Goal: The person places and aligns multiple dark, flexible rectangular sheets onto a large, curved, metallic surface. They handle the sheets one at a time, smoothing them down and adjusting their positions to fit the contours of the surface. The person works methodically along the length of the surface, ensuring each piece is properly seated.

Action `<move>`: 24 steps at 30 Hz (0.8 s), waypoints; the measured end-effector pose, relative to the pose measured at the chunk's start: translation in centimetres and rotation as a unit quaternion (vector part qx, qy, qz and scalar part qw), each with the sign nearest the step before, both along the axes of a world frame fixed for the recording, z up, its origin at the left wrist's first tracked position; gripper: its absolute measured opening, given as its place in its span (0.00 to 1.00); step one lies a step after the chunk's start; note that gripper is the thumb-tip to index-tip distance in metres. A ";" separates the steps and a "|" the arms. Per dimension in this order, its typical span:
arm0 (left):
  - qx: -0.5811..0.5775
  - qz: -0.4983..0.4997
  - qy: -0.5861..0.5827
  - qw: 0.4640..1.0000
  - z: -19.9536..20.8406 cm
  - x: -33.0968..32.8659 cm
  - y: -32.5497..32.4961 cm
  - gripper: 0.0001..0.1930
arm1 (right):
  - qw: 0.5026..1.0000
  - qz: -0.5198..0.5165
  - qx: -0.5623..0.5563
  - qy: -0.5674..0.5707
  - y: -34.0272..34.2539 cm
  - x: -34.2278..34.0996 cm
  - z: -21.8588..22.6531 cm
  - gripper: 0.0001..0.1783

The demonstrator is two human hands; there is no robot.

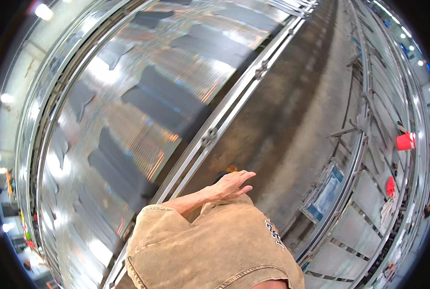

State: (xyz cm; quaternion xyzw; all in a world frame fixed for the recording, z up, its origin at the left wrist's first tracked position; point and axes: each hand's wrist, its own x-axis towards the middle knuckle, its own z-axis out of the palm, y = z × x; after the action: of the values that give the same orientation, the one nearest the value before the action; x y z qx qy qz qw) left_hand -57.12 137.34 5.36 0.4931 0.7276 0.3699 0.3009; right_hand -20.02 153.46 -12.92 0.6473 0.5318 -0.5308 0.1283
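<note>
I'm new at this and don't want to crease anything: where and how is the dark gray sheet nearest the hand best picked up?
Probably pinch the sheet by its lower-right end, coming from the walkway side. It appears to lie flat on the shiny table, and that end sits near the table's edge, closest to the left hand.

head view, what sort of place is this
Probably a textile workshop, perhaps for fabric printing: a long shiny table bears rows of grey cut pieces that look like fabric, and a metal rail runs along its edge.
</note>
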 end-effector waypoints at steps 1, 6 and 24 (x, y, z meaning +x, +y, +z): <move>0.004 -0.007 0.001 1.000 0.2 -1.9 2.4 0.25 | 1.000 0.002 -0.002 0.001 1.3 -1.6 0.3 0.12; -0.001 0.048 0.013 0.999 1.9 -10.2 9.3 0.23 | 0.997 0.074 -0.014 0.031 10.8 -13.1 0.7 0.12; -0.068 0.849 -0.171 0.495 -2.8 3.2 13.2 0.24 | 0.874 0.482 0.055 0.038 52.7 -56.9 -5.2 0.11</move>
State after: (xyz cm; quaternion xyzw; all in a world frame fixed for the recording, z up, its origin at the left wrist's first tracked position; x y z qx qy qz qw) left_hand -53.97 150.50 2.60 -0.4573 0.7526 0.4738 -0.0075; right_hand -76.93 206.17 -18.12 0.2963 0.8107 -0.3972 0.3118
